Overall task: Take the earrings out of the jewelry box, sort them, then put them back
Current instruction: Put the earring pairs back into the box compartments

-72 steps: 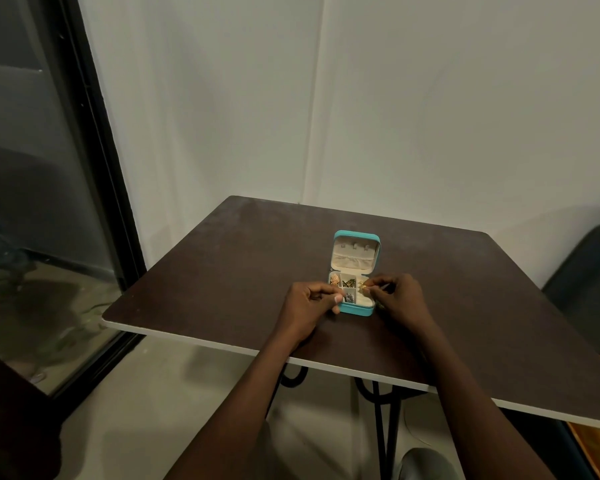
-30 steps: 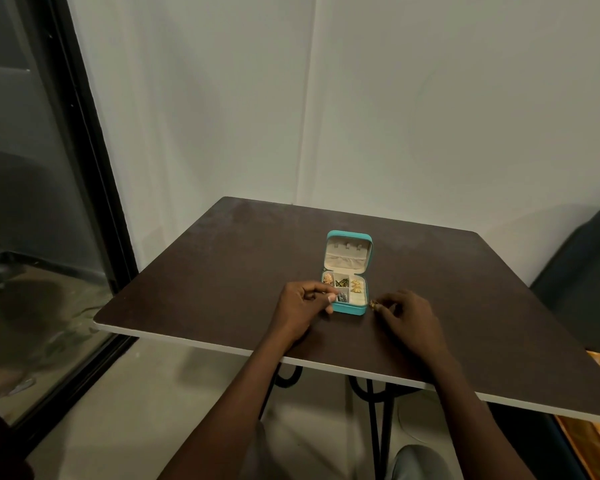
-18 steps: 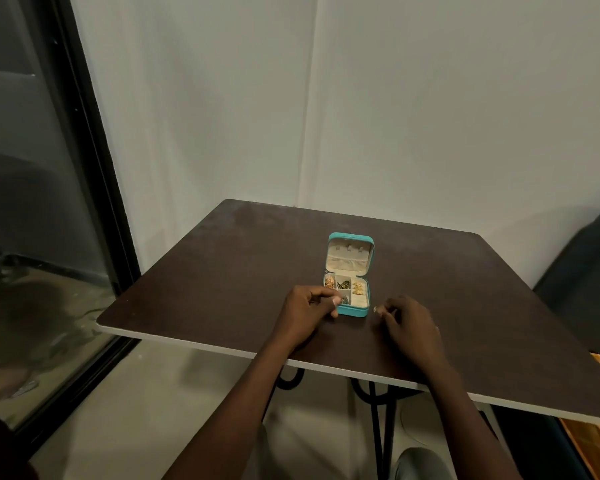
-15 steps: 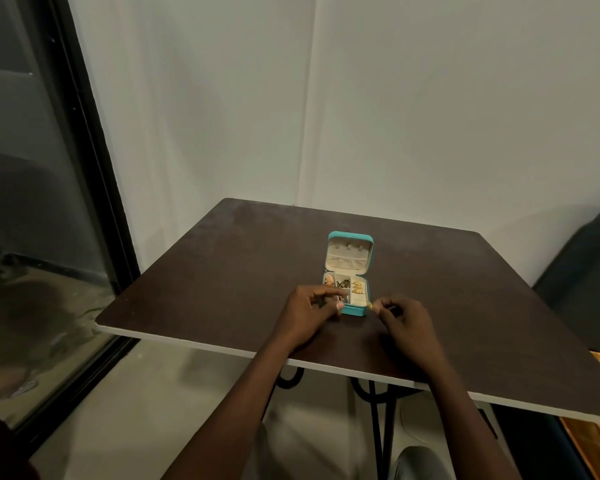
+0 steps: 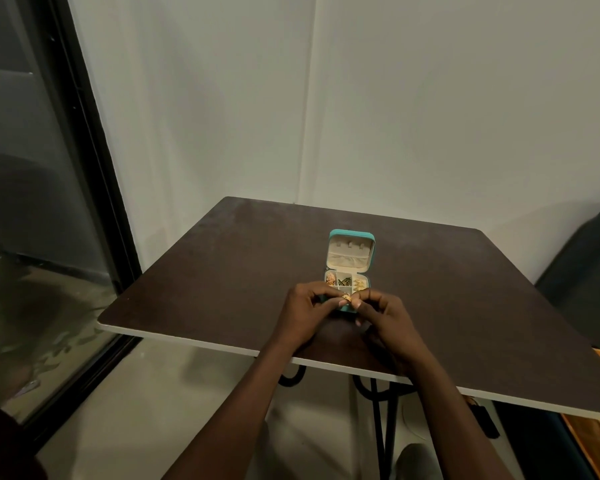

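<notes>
A small teal jewelry box (image 5: 350, 251) stands open on the dark table (image 5: 222, 271), its cream lid upright. Its far compartments hold gold and dark earrings (image 5: 344, 280). My left hand (image 5: 305, 313) and my right hand (image 5: 385, 315) meet over the box's near edge. Between their fingertips sits one small gold earring (image 5: 346, 298), pinched from both sides. The near compartments of the box are hidden behind my fingers.
The table stands in a corner of white walls. A dark-framed glass door (image 5: 49, 202) runs along the left. A dark seat (image 5: 582, 271) is at the right edge, and black metal table legs (image 5: 378, 410) show below.
My right hand, which was resting on the table right of the box with a gold earring, has moved left to meet my left hand over the box's front.
</notes>
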